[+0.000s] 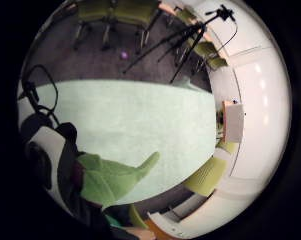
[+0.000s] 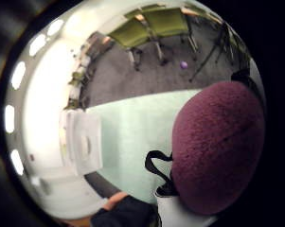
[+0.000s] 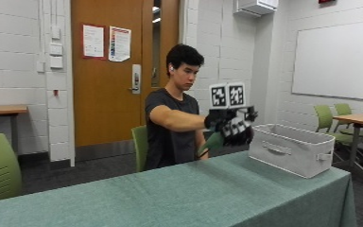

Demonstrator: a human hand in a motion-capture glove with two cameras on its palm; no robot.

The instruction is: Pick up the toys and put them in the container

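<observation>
The gloved right hand (image 3: 234,126) is hovering above the green table (image 3: 187,194), its fingers curling around a plush toy (image 2: 218,146) with a maroon body and green leaves (image 1: 110,177). The hand is sitting at about nine o'clock from the white container (image 3: 291,149), near its rim. The container is resting on the table's far end.

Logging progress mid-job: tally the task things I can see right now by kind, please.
Toys: 1, a maroon and green plush toy, gripped by the gloved right hand above the table.
Containers: 1, a white fabric bin on the table.
Total: 2.
</observation>
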